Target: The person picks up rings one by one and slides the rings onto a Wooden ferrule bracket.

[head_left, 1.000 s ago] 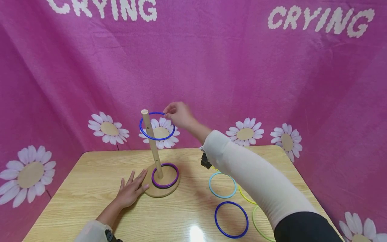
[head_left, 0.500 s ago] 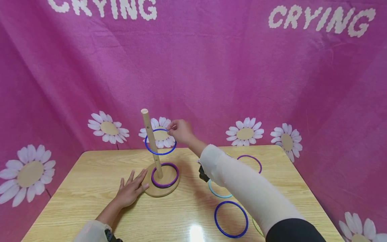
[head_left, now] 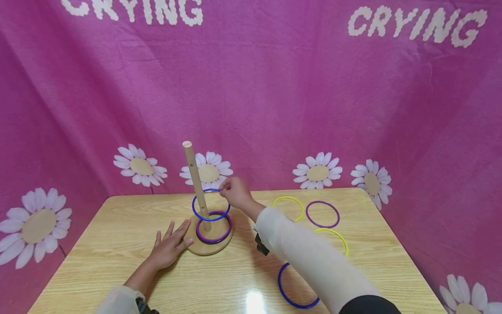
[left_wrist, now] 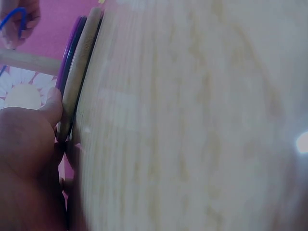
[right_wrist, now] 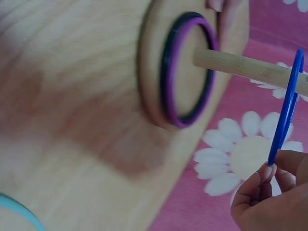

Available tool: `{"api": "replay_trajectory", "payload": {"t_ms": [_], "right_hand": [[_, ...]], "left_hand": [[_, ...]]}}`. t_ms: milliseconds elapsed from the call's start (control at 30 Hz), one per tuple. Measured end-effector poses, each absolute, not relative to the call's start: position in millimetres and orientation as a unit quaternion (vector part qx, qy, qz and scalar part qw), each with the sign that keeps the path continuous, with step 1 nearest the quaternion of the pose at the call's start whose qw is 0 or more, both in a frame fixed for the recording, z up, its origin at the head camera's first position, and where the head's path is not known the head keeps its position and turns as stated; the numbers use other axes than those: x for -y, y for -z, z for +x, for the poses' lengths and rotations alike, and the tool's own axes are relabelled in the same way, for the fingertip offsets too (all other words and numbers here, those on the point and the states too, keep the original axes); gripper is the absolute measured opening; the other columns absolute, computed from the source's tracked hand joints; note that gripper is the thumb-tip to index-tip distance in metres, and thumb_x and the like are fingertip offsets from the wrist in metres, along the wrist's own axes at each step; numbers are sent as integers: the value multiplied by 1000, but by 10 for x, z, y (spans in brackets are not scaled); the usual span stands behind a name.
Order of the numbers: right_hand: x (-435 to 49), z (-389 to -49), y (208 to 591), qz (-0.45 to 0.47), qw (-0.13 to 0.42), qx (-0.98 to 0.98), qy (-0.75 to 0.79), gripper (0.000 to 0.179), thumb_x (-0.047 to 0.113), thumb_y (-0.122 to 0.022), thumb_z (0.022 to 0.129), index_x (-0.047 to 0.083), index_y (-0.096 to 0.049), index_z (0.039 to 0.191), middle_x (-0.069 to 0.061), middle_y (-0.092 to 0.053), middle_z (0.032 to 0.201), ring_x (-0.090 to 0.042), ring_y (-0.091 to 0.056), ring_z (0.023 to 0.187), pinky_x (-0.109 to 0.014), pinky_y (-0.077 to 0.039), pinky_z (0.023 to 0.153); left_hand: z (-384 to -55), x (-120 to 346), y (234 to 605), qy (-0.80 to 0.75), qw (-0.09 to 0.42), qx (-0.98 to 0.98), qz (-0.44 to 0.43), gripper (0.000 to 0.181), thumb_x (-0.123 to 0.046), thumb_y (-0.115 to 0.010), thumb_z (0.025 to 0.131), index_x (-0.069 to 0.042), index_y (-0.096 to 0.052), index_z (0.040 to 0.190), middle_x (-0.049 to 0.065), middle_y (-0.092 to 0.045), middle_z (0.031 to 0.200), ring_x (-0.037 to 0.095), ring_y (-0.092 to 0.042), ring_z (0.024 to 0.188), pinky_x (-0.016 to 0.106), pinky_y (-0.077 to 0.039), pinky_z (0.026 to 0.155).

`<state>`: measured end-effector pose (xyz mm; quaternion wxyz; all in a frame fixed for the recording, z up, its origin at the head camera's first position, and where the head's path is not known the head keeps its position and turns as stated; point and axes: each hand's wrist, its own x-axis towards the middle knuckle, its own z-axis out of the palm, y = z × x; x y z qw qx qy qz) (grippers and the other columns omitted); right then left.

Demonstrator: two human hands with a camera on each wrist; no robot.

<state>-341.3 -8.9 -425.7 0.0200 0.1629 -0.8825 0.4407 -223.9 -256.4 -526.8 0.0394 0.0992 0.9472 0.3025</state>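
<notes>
My right hand [head_left: 238,193] pinches a blue ring [head_left: 193,205] by its edge. The ring encircles the wooden peg [head_left: 195,168] partway down, above the base. On the round wooden base [head_left: 204,250] lies a purple ring [head_left: 230,226] around the peg's foot, with a black ring [right_wrist: 164,72] under it. My left hand [head_left: 166,250] is spread flat at the left edge of the base, its fingers straight and its thumb on the rim. In the left wrist view the thumb [left_wrist: 54,107] touches the base's edge.
Right of the stand lie a yellow ring [head_left: 303,208], a purple ring [head_left: 338,212], another yellow ring [head_left: 345,244] and a dark blue ring [head_left: 280,283]. The right sleeve [head_left: 310,253] covers part of them. A light-blue ring [right_wrist: 21,210] shows in the right wrist view. A pink curtain [head_left: 251,109] hangs behind the table.
My right hand has lowered the blue ring along the peg, from near its top to just above the base. The left hand has stayed in place.
</notes>
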Motion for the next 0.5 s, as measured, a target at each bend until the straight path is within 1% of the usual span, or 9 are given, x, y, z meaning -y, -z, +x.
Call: {"api": "replay_trajectory", "payload": {"t_ms": [133, 267, 400, 500], "right_hand": [[91, -3370, 4433, 152, 6, 879, -451, 4, -2, -73, 88, 0, -75, 91, -4, -69, 78, -8, -55, 70, -17, -42, 59], [111, -3321, 4584, 135, -4, 879, -458, 6, -2, -72, 88, 3, -74, 89, -2, -67, 75, -7, -54, 67, -18, -43, 58], [131, -3274, 4713, 116, -8, 885, -450, 7, 0, -73, 87, 7, -74, 88, 1, -67, 73, -7, -54, 65, -20, -44, 60], [138, -3239, 4787, 107, -3, 890, -443, 6, 0, -75, 86, 6, -76, 88, 1, -68, 73, -7, -55, 66, -21, -45, 62]], "left_hand": [[-2240, 2562, 5258, -304, 40, -947, 100, 68, -40, -49, 109, -11, -22, 165, 14, -22, 170, 50, 2, 156, 74, 17, 114], [-2235, 2561, 5246, -305, 42, -946, 98, 68, -40, -49, 109, -11, -22, 165, 14, -22, 170, 50, 2, 156, 74, 17, 114], [-2231, 2557, 5240, -305, 42, -947, 96, 68, -41, -49, 109, -12, -23, 165, 14, -22, 170, 49, 2, 156, 74, 16, 114], [-2231, 2552, 5241, -303, 41, -947, 97, 67, -40, -49, 109, -12, -23, 165, 14, -22, 170, 49, 2, 156, 74, 16, 114]]}}
